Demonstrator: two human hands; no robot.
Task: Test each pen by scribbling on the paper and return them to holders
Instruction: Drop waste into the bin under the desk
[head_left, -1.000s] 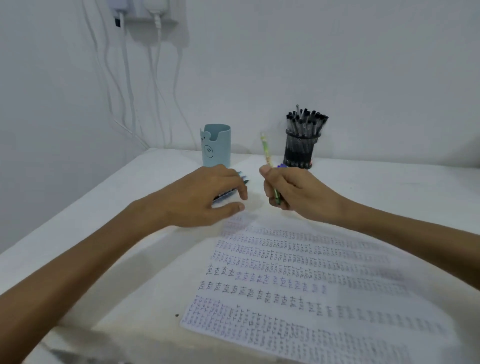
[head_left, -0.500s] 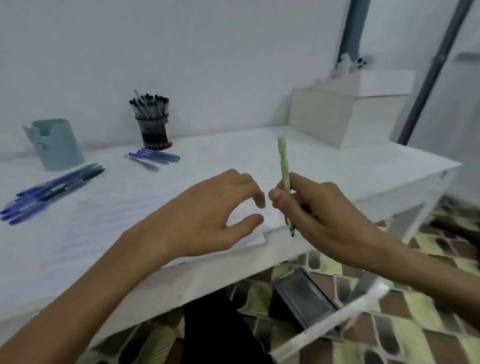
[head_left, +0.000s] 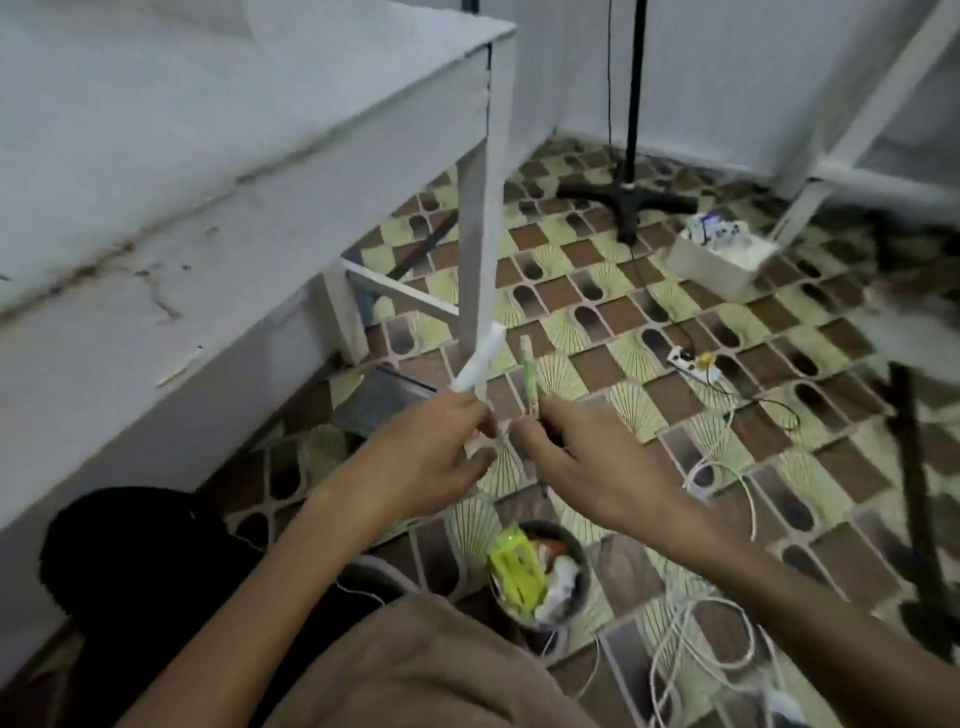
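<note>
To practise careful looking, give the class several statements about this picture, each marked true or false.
1. The right hand holds a green pen. True.
2. The pen is scribbling on paper. False: it is held in the air over the floor, and no paper is in view.
3. A bin with rubbish in it stands on the floor. True.
4. The floor is plain white. False: it has patterned brown and green tiles.
</note>
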